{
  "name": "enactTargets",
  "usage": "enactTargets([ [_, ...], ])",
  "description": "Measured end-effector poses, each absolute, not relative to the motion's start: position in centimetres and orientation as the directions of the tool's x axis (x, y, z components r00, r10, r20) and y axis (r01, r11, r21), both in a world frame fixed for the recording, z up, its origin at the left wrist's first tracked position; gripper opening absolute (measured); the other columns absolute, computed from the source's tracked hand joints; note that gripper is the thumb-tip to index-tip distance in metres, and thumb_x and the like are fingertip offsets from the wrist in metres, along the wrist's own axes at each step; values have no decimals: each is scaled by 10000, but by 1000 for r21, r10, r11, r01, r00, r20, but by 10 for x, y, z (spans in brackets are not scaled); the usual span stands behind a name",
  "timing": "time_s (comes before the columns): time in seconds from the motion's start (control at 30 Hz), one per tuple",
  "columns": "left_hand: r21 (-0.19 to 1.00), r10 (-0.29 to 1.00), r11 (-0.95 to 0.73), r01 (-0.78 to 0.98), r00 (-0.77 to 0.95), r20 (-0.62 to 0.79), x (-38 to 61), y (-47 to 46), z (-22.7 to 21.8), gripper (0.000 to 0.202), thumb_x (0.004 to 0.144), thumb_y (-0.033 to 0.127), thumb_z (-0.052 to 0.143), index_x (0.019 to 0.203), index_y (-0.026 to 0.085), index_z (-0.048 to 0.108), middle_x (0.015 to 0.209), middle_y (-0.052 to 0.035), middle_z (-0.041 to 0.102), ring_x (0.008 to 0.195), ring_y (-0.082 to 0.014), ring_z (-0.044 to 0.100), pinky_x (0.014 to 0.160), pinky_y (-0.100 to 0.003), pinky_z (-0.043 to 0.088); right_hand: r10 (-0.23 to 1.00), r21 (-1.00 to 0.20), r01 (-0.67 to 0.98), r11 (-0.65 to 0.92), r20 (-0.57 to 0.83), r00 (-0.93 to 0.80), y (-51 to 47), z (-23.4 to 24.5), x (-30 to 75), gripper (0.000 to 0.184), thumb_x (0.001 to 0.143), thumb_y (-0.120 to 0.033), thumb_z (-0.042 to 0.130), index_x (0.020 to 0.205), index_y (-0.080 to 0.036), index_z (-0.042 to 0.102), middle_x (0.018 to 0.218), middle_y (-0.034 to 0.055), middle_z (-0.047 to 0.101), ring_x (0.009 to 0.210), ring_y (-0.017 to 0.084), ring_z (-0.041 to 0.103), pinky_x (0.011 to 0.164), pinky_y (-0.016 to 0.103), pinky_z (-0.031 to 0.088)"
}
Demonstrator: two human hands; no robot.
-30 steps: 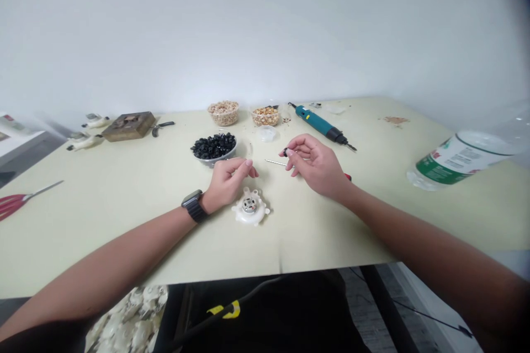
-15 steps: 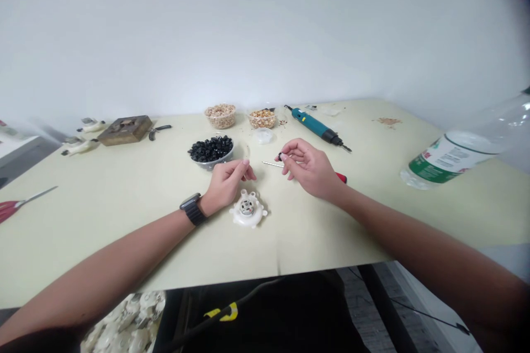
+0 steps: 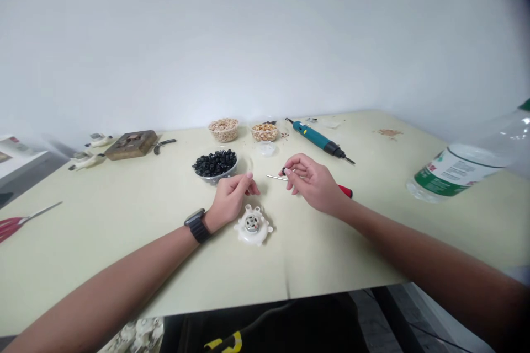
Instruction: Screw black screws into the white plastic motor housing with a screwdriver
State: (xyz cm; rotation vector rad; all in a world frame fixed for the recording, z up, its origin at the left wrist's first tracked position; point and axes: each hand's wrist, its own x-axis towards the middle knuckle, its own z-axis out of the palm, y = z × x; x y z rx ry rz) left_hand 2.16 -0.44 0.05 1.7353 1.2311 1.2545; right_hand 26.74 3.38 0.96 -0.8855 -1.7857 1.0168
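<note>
Fingers (image 3: 292,164) of the right hand (image 3: 314,185) pinch a small black piece (image 3: 284,171) above a red-handled screwdriver (image 3: 345,191). Fingers (image 3: 249,177) of the left hand (image 3: 229,198) curl narrow; any hold is hidden. Both arms reach forward, posed as before. A white plastic housing (image 3: 253,225) lies mid-bench, just beside the left hand.

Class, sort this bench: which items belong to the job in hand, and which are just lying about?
Job in hand: right hand pinching a small black piece; left hand; white plastic part; bowl of black pieces; red-handled screwdriver.

Lying about: teal electric screwdriver; green-labelled plastic bottle; red-handled scissors; pliers.
</note>
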Motion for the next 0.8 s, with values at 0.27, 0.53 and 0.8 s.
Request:
enactTargets([
  [0.27,886,939,-344,311,102,328,21,-3,0,643,1065,638,509,703,172,765,743,-81,755,718,-187,632,738,-318,498,862,-891,153,428,352,-366,32,12,269,277,1066,-500,650,1126,-242,569,964,37,694,701,158,673,581,294,616],
  [0.53,880,937,-350,322,108,333,22,-4,-2,649,1066,642,508,701,169,761,740,-76,759,709,-178,635,721,-305,499,853,-864,215,456,354,-384,32,15,272,241,1090,-471,606,1183,-250,591,1013,47,709,713,160,680,589,298,619],
  [0.8,885,941,-338,320,112,319,21,-4,-2,646,1074,638,493,720,172,766,756,-76,751,738,-183,634,757,-319,495,867,-860,262,437,325,-378,31,16,273,244,1096,-484,587,1183,-258,619,983,53,727,711,176,691,594,314,616],
])
